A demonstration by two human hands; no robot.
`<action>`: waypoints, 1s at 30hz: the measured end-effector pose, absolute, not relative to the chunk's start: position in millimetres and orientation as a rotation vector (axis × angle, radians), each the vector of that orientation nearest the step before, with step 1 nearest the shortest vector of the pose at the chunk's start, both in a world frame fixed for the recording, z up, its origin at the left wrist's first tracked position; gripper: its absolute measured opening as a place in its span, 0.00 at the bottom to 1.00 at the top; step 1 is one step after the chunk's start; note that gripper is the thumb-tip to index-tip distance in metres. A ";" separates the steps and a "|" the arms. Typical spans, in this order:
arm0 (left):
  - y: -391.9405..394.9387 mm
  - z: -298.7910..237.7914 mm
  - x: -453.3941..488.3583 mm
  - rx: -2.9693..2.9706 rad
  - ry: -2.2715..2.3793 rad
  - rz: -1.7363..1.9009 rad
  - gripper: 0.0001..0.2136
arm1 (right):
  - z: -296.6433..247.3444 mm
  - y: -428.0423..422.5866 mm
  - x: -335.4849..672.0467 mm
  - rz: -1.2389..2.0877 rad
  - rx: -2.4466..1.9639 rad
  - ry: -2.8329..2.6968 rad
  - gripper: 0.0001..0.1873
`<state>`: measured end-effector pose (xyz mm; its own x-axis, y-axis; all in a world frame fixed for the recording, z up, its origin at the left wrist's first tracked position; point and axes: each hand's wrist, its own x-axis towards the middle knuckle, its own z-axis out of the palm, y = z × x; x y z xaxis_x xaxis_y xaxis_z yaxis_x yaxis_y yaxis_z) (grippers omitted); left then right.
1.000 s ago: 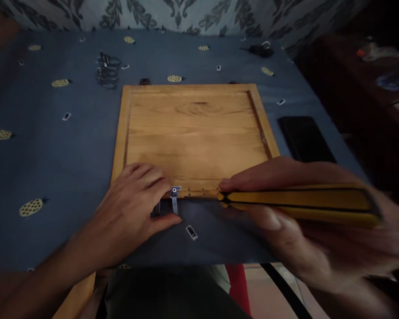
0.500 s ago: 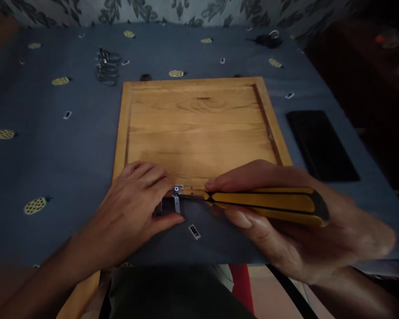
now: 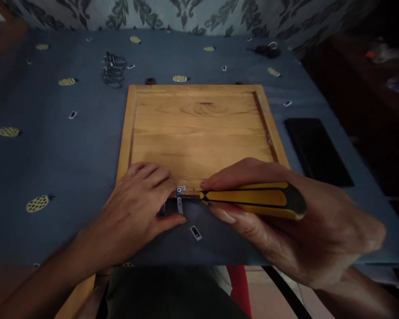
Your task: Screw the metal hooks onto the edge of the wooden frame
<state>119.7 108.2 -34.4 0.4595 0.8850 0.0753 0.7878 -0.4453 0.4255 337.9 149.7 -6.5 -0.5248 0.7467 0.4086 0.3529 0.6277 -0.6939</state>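
A framed wooden panel (image 3: 199, 128) lies flat on the blue tablecloth. At its near edge is a small silver metal bracket (image 3: 180, 199) with a cross-head screw in it. My left hand (image 3: 141, 195) is closed around the bracket's left side, fingers over the panel's edge and thumb below; part of the bracket is hidden behind it. In my right hand (image 3: 286, 221) is a yellow-and-black screwdriver (image 3: 249, 198), held nearly level and gripped by the handle. Its shaft points left and meets the bracket area; whether the tip sits in a screw cannot be made out.
Several metal hooks or brackets (image 3: 113, 71) lie in a cluster at the back left. A black phone-like slab (image 3: 319, 150) rests right of the panel. Keys or a dark fob (image 3: 267, 50) lie at the back right, before the patterned wall (image 3: 186, 17).
The screwdriver and my right hand have shifted slightly left, and the handle shows more end-on. My left hand stays on the bracket. The whole view has shifted a little.
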 end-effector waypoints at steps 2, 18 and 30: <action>108.4 -34.1 119.7 2.385 1.418 0.409 0.13 | -4.1 150.0 337.2 0.740 -0.839 -2.145 0.05; 111.3 -32.8 117.5 2.444 1.434 0.356 0.16 | -28.2 149.2 336.9 0.630 -0.804 -1.947 0.02; 111.3 -34.4 117.2 2.479 1.452 0.376 0.18 | -20.5 144.0 338.4 0.521 -0.819 -2.140 0.04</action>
